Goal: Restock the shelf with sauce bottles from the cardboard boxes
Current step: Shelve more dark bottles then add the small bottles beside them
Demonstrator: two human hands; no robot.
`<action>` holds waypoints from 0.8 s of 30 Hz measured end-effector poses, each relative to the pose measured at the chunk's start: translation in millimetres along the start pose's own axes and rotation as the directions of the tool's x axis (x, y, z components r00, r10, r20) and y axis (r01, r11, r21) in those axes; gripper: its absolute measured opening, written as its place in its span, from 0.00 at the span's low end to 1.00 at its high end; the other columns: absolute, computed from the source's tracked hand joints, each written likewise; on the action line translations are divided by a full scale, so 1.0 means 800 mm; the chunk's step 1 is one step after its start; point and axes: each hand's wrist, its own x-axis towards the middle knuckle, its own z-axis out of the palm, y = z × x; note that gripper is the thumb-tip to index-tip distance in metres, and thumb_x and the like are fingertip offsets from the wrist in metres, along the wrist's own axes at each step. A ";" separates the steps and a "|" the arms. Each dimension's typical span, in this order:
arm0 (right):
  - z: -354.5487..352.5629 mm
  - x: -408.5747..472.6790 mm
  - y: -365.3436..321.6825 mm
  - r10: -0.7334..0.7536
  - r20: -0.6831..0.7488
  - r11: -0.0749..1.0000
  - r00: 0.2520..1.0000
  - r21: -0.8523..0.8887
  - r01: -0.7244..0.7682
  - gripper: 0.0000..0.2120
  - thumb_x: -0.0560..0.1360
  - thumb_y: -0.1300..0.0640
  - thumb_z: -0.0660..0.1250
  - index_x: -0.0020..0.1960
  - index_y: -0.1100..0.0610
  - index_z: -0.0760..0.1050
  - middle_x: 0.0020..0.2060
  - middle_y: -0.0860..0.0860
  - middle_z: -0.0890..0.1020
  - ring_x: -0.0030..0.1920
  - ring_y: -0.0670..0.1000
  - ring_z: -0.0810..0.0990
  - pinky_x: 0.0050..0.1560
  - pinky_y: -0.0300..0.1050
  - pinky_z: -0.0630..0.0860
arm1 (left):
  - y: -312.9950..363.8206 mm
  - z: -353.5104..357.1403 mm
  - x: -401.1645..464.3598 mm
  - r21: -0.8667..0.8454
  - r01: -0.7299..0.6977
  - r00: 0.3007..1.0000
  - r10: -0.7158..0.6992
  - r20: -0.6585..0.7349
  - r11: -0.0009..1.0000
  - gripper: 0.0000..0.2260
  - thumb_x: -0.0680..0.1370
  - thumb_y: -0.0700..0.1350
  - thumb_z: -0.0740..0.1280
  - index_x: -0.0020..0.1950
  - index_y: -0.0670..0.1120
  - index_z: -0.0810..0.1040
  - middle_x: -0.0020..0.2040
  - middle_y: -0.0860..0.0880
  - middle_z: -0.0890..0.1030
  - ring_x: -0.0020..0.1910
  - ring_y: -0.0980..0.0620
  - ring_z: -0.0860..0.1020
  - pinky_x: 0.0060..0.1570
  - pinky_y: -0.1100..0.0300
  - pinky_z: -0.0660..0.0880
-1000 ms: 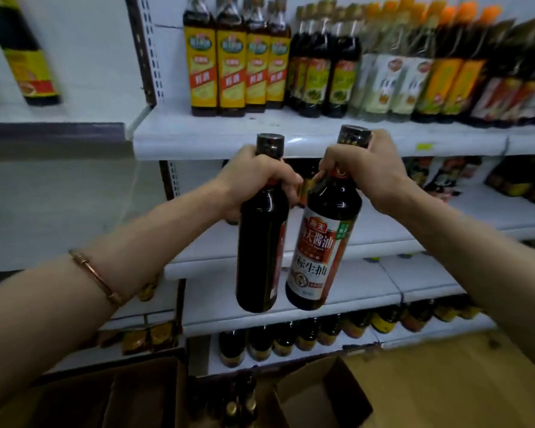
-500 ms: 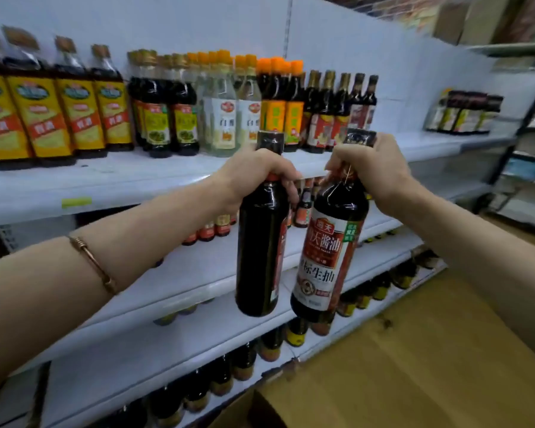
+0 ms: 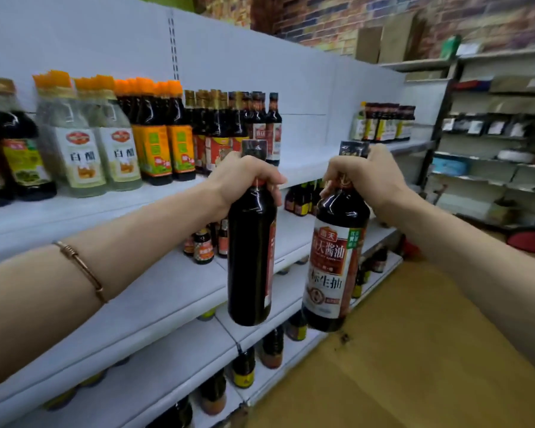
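L hand (image 3: 244, 180) is curled round the neck of a dark bottle (image 3: 250, 257), label turned mostly away, only a red-white strip showing on its rt edge. R hand (image 3: 365, 177) grips the neck of a 2nd bottle (image 3: 334, 267), its red & white label facing the camera; this one tilts a bit, base swung toward the L bottle. Both hang in the air in front of the shelf (image 3: 155, 291), bases clear of any board, and the two bottles sit just beside each other w/o touching. Black caps stick out above both fists.

A thin gold bangle (image 3: 81, 267) is on the L forearm.

Relative to the shelf: top board carries clear vinegar bottles (image 3: 87, 149) w/ orange caps, then orange-label bottles (image 3: 164, 146), then a row of dark bottles (image 3: 238, 131) ending about level w/ the L hand. Past those the top board is bare white until a small group of bottles (image 3: 383, 122) at its far end. On the board below, behind the held bottles, stand a few small jars (image 3: 203, 248). Lowest tier has dark bottles (image 3: 243, 366) w/ yellow labels along its front.

Beyond the shelf's far end: grey racks (image 3: 494, 143) w/ packets, too blurred to read, and a brick wall (image 3: 368, 17) above. Floor (image 3: 399, 350) beside the shelf is tan.
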 end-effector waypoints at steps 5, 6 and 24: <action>-0.039 0.054 0.040 0.010 -0.062 1.000 0.998 0.022 -0.009 0.07 0.59 0.61 0.68 0.23 0.58 0.74 0.30 0.63 0.80 0.32 0.60 0.81 0.40 0.50 0.78 | -0.010 0.049 0.078 0.018 0.005 0.997 -0.007 0.075 1.000 0.08 0.69 0.34 0.68 0.30 0.37 0.74 0.29 0.42 0.80 0.33 0.43 0.81 0.42 0.55 0.81; -0.045 0.067 0.049 0.004 -0.054 1.000 0.999 0.010 -0.004 0.08 0.59 0.61 0.68 0.23 0.58 0.74 0.29 0.61 0.80 0.32 0.60 0.81 0.40 0.50 0.78 | -0.015 0.057 0.097 0.025 0.002 0.996 -0.004 0.087 1.000 0.08 0.69 0.34 0.68 0.30 0.38 0.75 0.29 0.42 0.80 0.35 0.43 0.81 0.43 0.55 0.81; -0.126 0.352 0.149 -0.098 -0.140 0.989 0.985 -0.121 0.081 0.06 0.59 0.62 0.69 0.24 0.59 0.75 0.27 0.59 0.80 0.31 0.59 0.80 0.41 0.57 0.78 | -0.016 0.114 0.424 0.013 -0.124 0.969 0.118 0.217 0.992 0.11 0.70 0.35 0.67 0.26 0.41 0.76 0.29 0.43 0.81 0.37 0.44 0.80 0.40 0.61 0.78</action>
